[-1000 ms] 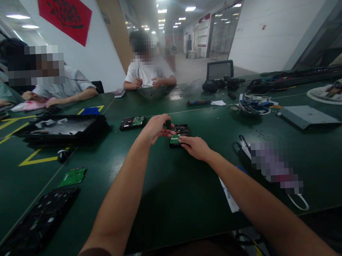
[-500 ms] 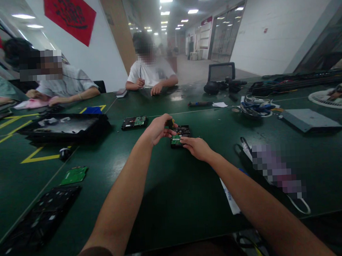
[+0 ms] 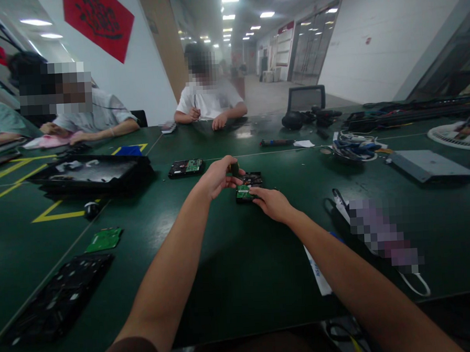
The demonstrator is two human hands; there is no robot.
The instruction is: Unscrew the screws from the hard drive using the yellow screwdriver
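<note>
A black hard drive (image 3: 254, 178) lies on the green table in front of me, a green circuit board (image 3: 242, 192) on its near part. My left hand (image 3: 220, 178) is closed around the short dark handle of a screwdriver (image 3: 235, 169), held upright over the drive; its tip is hidden by the fingers. From the right, my right hand (image 3: 275, 203) grips the near right edge of the hard drive, thumb and fingers close to the board. Left of my hands lies a second hard drive (image 3: 186, 167) with a green board on top.
At left are a black tray (image 3: 89, 176), a loose green circuit board (image 3: 104, 239) and a row of black drives (image 3: 60, 298). Cables (image 3: 353, 146), a grey metal box (image 3: 433, 165) and a strapped pouch (image 3: 380, 231) lie to the right. Co-workers sit across the table.
The view has shifted slightly. Both hands stay at the hard drive, and the yellow part seen on the screwdriver handle earlier barely shows now.
</note>
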